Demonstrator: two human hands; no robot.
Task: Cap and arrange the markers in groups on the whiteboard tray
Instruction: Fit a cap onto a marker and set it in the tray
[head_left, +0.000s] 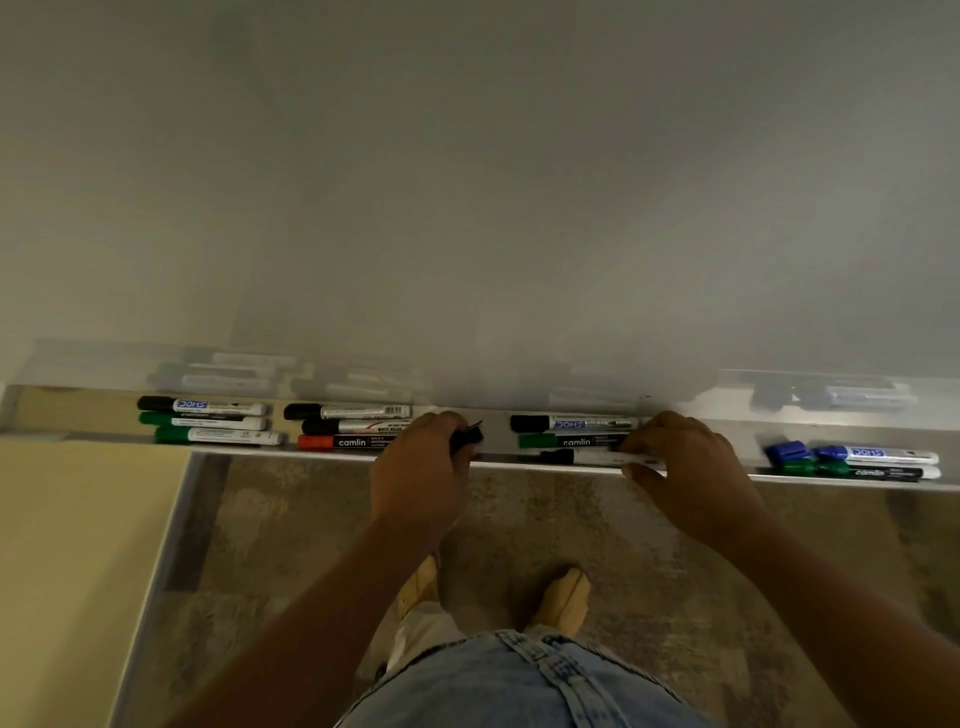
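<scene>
Jeans (519, 680) fill the bottom edge of the view, with two tan shoes (563, 597) just beyond them on a mottled floor (311, 519). Both bare arms reach forward to the tray (493, 423) that runs along the bottom edge of the whiteboard (467, 208).

At the middle of the tray's front edge, the left hand (421, 473) has its fingers curled round a small black piece (467, 438). It looks like a cap, though blur makes that uncertain. Just to its right, the right hand (691, 467) pinches the white barrel of a held marker (597, 458). This marker lies along the front lip of the tray, with its black end pointing toward the left hand. The black piece and that end are near each other but apart.

Other markers lie lengthwise in the tray in clusters:
- Toward the left end are a black-capped marker (202, 405) and two green ones (208, 420) (218, 435).
- Beside the left hand are two black markers (348, 411) (353, 427) and a red marker (343, 442).
- Behind the held marker are a black pen (571, 423) and a green pen (566, 441), side by side.
- Toward the right end, a blue marker (872, 453) lies against a green-capped marker (857, 472).
</scene>
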